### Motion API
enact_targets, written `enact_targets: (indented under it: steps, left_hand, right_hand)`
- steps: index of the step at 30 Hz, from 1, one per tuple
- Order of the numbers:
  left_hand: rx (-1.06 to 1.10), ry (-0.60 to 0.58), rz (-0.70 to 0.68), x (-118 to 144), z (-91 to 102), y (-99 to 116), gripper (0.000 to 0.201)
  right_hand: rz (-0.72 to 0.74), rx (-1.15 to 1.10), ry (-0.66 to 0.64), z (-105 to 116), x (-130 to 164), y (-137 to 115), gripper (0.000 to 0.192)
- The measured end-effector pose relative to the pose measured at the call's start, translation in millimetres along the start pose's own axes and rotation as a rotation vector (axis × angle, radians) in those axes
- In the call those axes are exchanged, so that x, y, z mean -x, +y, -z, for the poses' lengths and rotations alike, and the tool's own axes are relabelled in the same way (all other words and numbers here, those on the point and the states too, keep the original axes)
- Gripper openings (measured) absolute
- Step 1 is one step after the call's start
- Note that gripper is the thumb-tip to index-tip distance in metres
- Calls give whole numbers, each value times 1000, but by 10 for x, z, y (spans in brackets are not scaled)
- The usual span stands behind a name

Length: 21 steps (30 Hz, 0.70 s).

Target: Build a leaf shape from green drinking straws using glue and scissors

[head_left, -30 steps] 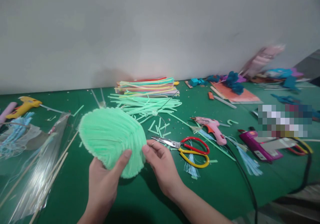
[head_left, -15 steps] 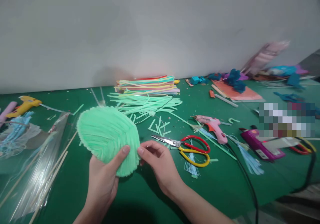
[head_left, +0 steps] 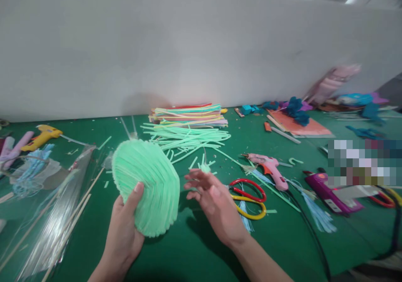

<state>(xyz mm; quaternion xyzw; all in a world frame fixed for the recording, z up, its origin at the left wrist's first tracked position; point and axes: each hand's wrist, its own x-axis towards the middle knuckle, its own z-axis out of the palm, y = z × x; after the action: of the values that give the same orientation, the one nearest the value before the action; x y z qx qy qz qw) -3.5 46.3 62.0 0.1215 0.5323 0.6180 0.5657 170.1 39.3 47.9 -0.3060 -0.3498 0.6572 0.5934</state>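
Observation:
My left hand (head_left: 123, 227) grips a light green, leaf-shaped piece made of fuzzy stems (head_left: 147, 183), thumb on its front, holding it above the green table (head_left: 176, 252). My right hand (head_left: 211, 200) hovers just right of the piece with its fingers spread and nothing in it. Right behind that hand lie scissors with red and yellow handles (head_left: 248, 196). Loose light green stems (head_left: 185, 139) are scattered beyond the piece.
A stack of coloured stems (head_left: 190, 114) rests by the white wall. A pink glue gun (head_left: 268, 166), a purple glue gun (head_left: 326, 190) and black cables lie to the right. Clear wrapping with wooden sticks (head_left: 47, 219) and a yellow glue gun (head_left: 42, 136) sit at the left.
My right hand has let go of the green piece's edge and opened, moving slightly right. The left hand has tilted the piece more upright.

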Motion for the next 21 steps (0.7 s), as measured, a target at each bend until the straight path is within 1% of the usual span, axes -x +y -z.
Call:
enact_targets:
  steps: [2, 4, 5, 7, 8, 9, 10, 12, 13, 15, 17, 21]
  left_hand:
    - [-12, -34, 92, -15, 31, 31, 31]
    - [-48, -62, 135, -25, 64, 50, 31]
    - [-66, -73, 144, -27, 79, 57, 33]
    - [-89, -97, 153, -22, 101, 70, 37]
    - [-94, -113, 156, -14, 107, 78, 39]
    - [-97, -129, 157, -4, 110, 88, 40]
    - [-97, -146, 154, 10, 110, 97, 41]
    - [-107, -179, 145, 41, 101, 111, 43]
    - [-117, -197, 144, 57, 93, 114, 44]
    - [-153, -243, 143, 85, 73, 114, 44]
    - [-217, -279, 158, 108, 51, 109, 43]
    - [-310, -337, 217, 144, 20, 113, 39]
  right_hand:
    - [17, -50, -44, 74, -12, -108, 35]
    - [-33, -66, -104, 124, -5, -207, 37]
    - [-77, -72, -148, 138, 7, -251, 42]
    - [-188, -96, -263, 149, 45, -324, 59]
    - [-225, -106, -302, 147, 65, -350, 63]
    - [-235, -96, -304, 142, 83, -369, 59]
    - [-224, -50, -272, 133, 95, -379, 49]
    - [-179, 119, -166, 104, 94, -377, 26]
    - [-177, 200, -124, 84, 80, -369, 20]
    - [-222, 297, -114, 35, 35, -350, 23]
    - [-264, 344, -123, -14, -21, -343, 27]
    - [-271, 503, -121, -61, -103, -355, 35]
